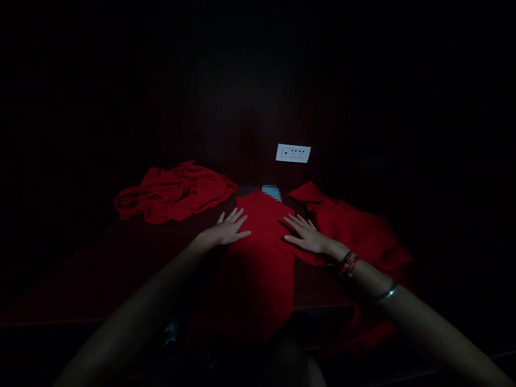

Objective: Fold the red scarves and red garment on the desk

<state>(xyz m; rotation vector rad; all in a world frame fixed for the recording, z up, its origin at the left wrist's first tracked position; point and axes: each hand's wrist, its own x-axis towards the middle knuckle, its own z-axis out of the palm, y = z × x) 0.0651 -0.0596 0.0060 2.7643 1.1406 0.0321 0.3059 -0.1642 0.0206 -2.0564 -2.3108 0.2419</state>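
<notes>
A flat red cloth [262, 269] lies on a dark table [133, 263] in the middle of the view and hangs over the near edge. My left hand [229, 228] rests with spread fingers at the cloth's left side. On its right side lies my right hand [306, 235], flat, fingers stretched out. Neither hand grips anything. The cloth's upper end is pointed, and its lower part fades into shadow. Whether it is a garment cannot be made out.
A crumpled red cloth [173, 193] lies at the left. More red fabric [355, 231] is heaped at the right and drops over the edge. A small pale blue item [271, 192], blurred, sits behind the middle cloth. A white socket panel [293, 153] is on the dark wall.
</notes>
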